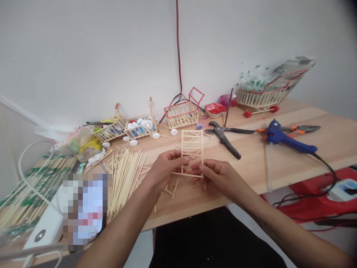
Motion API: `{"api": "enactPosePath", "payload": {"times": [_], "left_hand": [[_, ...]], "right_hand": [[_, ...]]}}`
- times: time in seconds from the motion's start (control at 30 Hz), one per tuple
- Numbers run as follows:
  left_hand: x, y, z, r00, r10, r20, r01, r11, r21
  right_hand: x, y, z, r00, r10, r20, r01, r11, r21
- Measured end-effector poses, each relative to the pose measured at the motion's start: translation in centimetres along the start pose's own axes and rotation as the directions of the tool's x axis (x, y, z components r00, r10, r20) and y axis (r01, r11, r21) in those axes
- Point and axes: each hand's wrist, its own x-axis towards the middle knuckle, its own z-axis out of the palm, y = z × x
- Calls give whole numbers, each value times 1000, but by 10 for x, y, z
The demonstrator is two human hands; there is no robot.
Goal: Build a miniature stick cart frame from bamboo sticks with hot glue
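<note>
A small ladder-like frame of thin wooden sticks (192,142) stands upright between my hands above the table. My left hand (169,165) grips its lower left side, thumb stretched toward the middle. At the lower right corner, my right hand (216,172) pinches the frame between thumb and fingers. One stick runs along the frame's bottom, crossing beyond its left upright. Loose cut sticks (175,189) lie on the wood under my hands, and a pile of long sticks (126,178) is left of my left hand.
Behind stand stick-built carts, one with a red rim (182,115) and a larger one (259,98) at right. Black-handled cutters (224,139), a blue glue gun (290,141) and pliers (304,129) lie to the right. Red paint (215,109) sits near the wall; a phone (89,212) is at left.
</note>
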Motion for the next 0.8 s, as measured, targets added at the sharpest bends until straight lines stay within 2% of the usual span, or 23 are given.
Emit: {"api": "enactPosePath", "payload": {"times": [0.1, 0.23, 0.3, 0.4, 0.47, 0.5, 0.53, 0.6, 0.67, 0.7, 0.73, 0.8], "left_hand": [[4, 0, -4, 1000, -20, -9, 20, 1000, -4], [4, 0, -8, 997, -48, 61, 50, 998, -36], [2, 1, -10, 996, -61, 63, 64, 996, -57], [-3, 5, -15, 998, -32, -45, 30, 999, -45], [-5, 9, -19, 977, 104, -187, -99, 994, 35], [-6, 11, -21, 941, 219, -259, -196, 974, 111], [-8, 13, -23, 882, 358, -307, -302, 929, 215], [-13, 18, -23, 691, 649, -317, -477, 740, 474], [-20, 21, -20, 492, 844, -214, -529, 485, 696], [-23, 22, -17, 412, 898, -155, -515, 369, 774], [-25, 22, -13, 369, 925, -86, -487, 271, 830], [-26, 21, -5, 314, 943, 110, -465, 52, 884]], "right_hand": [[2, -2, 2, 1000, -13, 8, 13, 1000, -11], [4, -3, 4, 1000, -28, 4, 28, 1000, -12], [5, -2, 4, 999, -42, -7, 42, 999, -5], [7, 1, 5, 999, -47, -26, 47, 999, 3], [8, 3, 5, 998, -46, -45, 47, 999, 4], [8, 4, 4, 997, -50, -56, 51, 999, 1], [9, 4, 4, 996, -59, -69, 59, 998, -5], [9, 4, 3, 992, -82, -93, 79, 996, -29], [9, 3, 3, 990, -96, -107, 90, 994, -53], [8, 2, 3, 990, -95, -109, 89, 994, -60], [8, 1, 3, 990, -94, -109, 88, 994, -59], [7, 0, 3, 990, -96, -102, 92, 995, -48]]}}
